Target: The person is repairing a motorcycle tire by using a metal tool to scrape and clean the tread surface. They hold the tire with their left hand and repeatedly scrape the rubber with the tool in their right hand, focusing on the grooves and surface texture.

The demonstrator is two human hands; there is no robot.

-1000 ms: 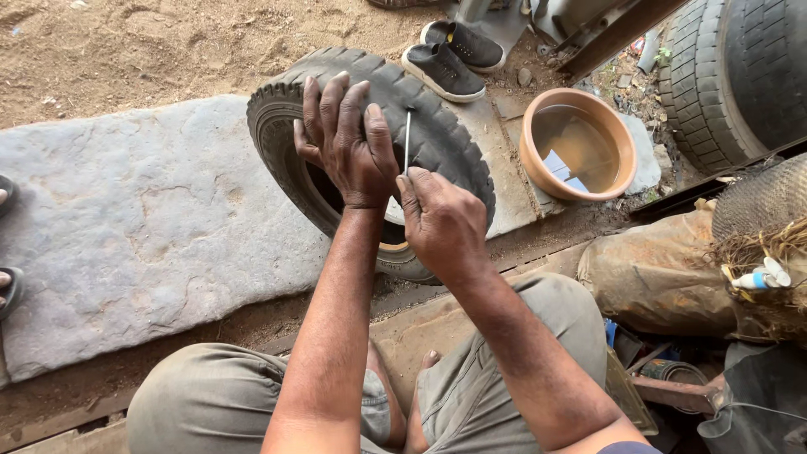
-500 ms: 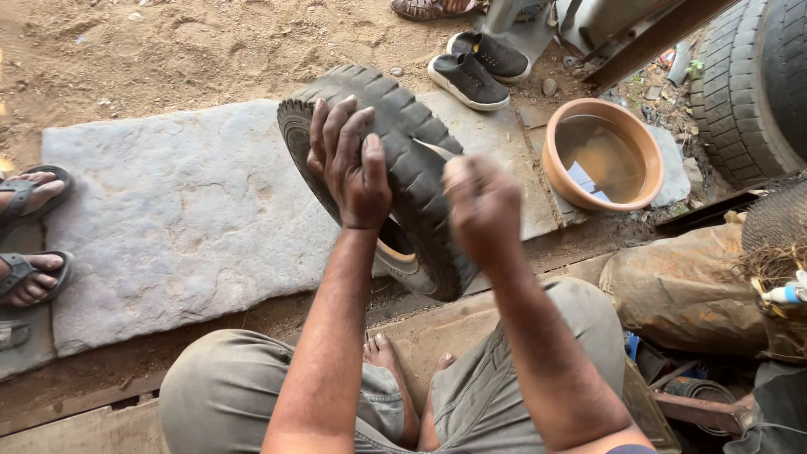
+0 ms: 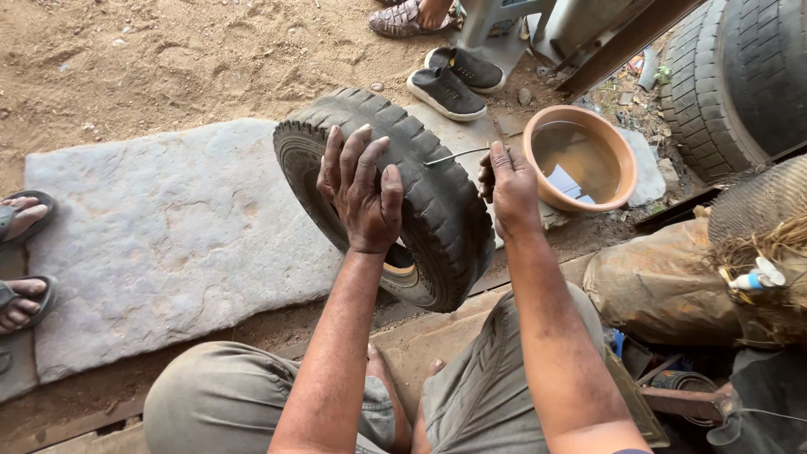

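tyre (image 3: 437, 202): one, small, black, chunky tread, upright
left hand (image 3: 361, 189): fingers spread flat on tread
right hand (image 3: 513, 189): pinching one thin metal spike (image 3: 458, 156)
bowl (image 3: 580, 157): one; dark shoes (image 3: 458, 81): two

Matt rubber tyre (image 3: 420, 185), seemingly metal spike (image 3: 454, 156)

Two hands worked at a small tyre stood on edge.

The left hand (image 3: 363, 195) lay spread over the tread of the black tyre (image 3: 437, 210), which stood upright at the edge of a grey stone slab (image 3: 168, 244). The right hand (image 3: 510, 189) gripped a thin metal rod (image 3: 454, 156) whose tip met the tread. A clay-coloured bowl (image 3: 618, 151) of water sat just beside that hand, dark shoes (image 3: 458, 80) lay beyond on the sandy ground (image 3: 168, 59).
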